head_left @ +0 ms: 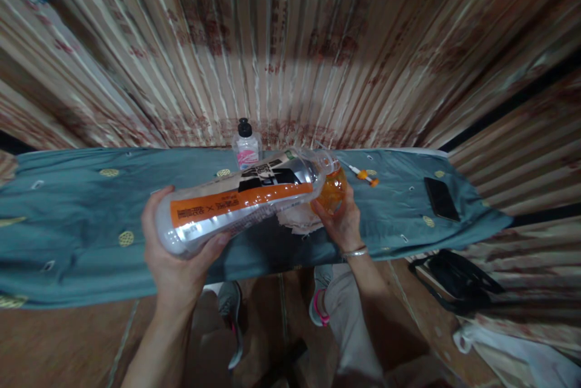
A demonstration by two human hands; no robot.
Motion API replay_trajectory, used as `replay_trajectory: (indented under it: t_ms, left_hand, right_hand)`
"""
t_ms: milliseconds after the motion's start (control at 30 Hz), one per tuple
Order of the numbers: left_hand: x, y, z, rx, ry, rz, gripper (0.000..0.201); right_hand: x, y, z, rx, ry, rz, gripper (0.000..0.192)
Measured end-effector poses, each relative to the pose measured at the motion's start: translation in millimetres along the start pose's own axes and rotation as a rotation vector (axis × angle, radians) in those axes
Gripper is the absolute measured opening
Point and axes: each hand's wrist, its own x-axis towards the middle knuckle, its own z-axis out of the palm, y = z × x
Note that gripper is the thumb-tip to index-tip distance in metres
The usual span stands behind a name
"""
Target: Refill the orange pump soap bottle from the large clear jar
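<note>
My left hand (177, 267) is wrapped around the base of a large clear plastic bottle (240, 200) with a silver, black and orange label. The bottle is tilted, its neck end to the right. My right hand (342, 212) grips a small container of orange liquid (333, 188) close by the bottle's neck; whether the two touch is hard to tell. Crumpled pale tissue (302, 221) lies on the cloth below the bottle. Just right of the container rests a syringe-like tool with orange parts (364, 175).
A clear pump bottle with a black top (246, 146) stands behind the large bottle. On the right of the teal tablecloth (91, 224) lies a dark phone (441, 199). Pleated curtains (290, 43) hang behind. A black bag (456, 279) sits on the floor at right.
</note>
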Motion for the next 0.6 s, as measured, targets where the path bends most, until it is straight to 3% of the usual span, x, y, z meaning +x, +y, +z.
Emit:
replay_trajectory:
  t_ms: [600]
  left_hand:
    - [-1.6,0.0,-1.0,0.02,0.011,-0.052,0.094]
  right_hand:
    - [0.0,-0.6,1.8,0.012,-0.007,0.038,0.078]
